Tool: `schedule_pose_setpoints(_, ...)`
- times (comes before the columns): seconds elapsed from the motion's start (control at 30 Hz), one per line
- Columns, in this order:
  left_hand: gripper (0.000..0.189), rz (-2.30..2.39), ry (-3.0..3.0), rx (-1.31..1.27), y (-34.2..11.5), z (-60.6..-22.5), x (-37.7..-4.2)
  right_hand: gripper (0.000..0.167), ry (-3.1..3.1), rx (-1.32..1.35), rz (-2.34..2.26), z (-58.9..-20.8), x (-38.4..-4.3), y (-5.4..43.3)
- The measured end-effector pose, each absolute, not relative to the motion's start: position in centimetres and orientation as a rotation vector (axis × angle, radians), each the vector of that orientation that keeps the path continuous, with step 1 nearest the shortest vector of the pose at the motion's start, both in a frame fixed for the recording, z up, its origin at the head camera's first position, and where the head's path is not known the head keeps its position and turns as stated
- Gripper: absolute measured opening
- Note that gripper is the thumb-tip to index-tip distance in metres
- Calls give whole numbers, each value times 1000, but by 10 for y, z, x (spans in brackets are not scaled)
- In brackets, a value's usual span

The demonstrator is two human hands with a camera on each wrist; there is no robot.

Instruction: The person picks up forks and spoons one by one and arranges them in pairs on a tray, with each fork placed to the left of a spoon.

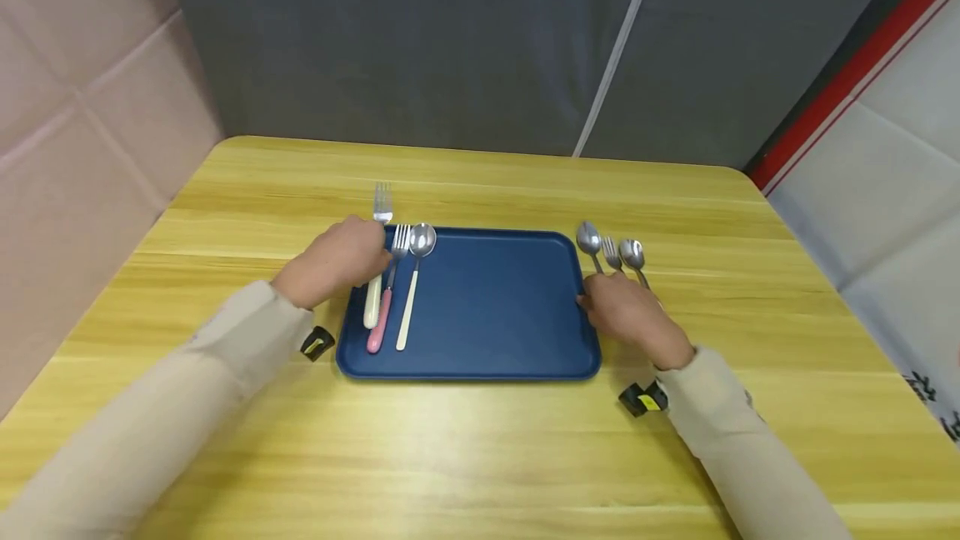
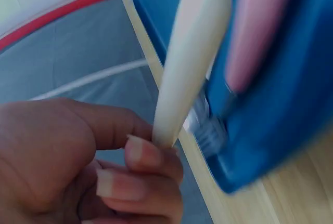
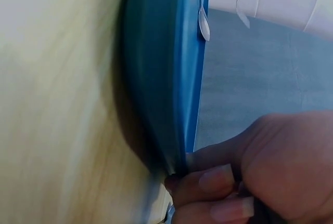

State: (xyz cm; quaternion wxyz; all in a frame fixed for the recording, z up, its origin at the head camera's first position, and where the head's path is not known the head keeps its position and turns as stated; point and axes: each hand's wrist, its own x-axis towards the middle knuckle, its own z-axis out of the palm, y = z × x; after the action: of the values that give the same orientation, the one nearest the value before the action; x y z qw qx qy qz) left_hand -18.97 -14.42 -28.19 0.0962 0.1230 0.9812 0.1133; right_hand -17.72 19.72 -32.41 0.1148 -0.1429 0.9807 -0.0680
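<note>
Beige sleeves [image 1: 146, 427] end at a left hand [image 1: 335, 255] pinching a cream-handled metal fork [image 1: 372, 302] and a right hand [image 1: 627, 312] gripping the blue rectangular tray [image 1: 502, 307] between them, where tugging might slide the pink-handled metal fork [image 1: 382, 317].

Cream handle [image 2: 192, 52]: pinched at its narrow end by the left hand [image 2: 73, 138].
Blue tray [image 2: 291, 99]: partly covered by the handle.
Pink-handled fork [image 2: 260, 26]: blurred, laid on the tray.
Wooden tabletop [image 2: 307, 182]: seen past the tray's rim.
Gray backdrop [image 2: 78, 47]: bordered by a red stripe [image 2: 62, 14].
</note>
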Motion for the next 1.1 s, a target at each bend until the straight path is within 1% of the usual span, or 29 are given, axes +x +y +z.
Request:
schedule_pose_setpoints(0.2,16,411,2811,382,-108,-283,-196,21,2880,-426,-206,-324,-177,196)
schedule_pose_setpoints(0.43,36,357,2712,428,-71,-293,-199,20,2881,-435,-208,-326,-176,194)
schedule_pose_setpoints(0.6,33,350,2698,421,-50,-302,-199,21,2890,-436,-198,-326,-176,192)
schedule_pose_setpoints(0.77,28,339,2682,424,-42,-311,-196,21,2897,-438,-199,-327,-175,190)
schedule_pose_setpoints(1.1,23,363,2707,358,-49,-318,-193,21,2900,-445,-203,-327,-179,185)
